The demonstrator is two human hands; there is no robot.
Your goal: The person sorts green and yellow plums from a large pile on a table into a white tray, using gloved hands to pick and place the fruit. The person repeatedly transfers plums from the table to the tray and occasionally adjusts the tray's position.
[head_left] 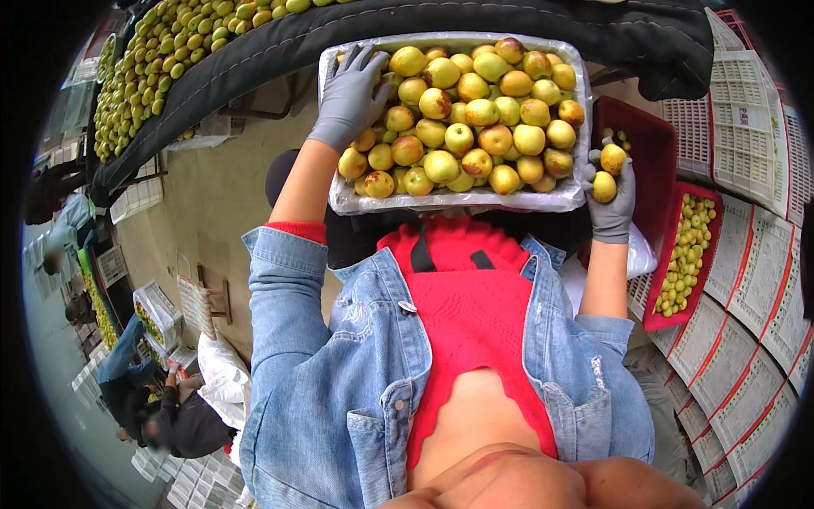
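Note:
A plastic-lined crate [459, 202] full of yellow-green jujube-like fruits with brown patches [481, 112] lies across my lap. My left hand [353, 95], in a grey glove, rests at the crate's upper left corner, fingers over the rim and fruit; whether it grips a fruit is hidden. My right hand [610, 197], gloved in grey too, is just outside the crate's right side and holds two fruits [604, 186], one above the other. Beneath and beyond that hand stands a deep red bin [648, 137] with a few small fruits in it.
Many fruits [184, 44] lie on a black padded-edge table [254, 51] ahead. A red crate of small fruits [687, 254] is at right, beside stacked white crates [744, 127]. At left are a folding stool [197, 299], a white sack [222, 375] and other people [191, 420].

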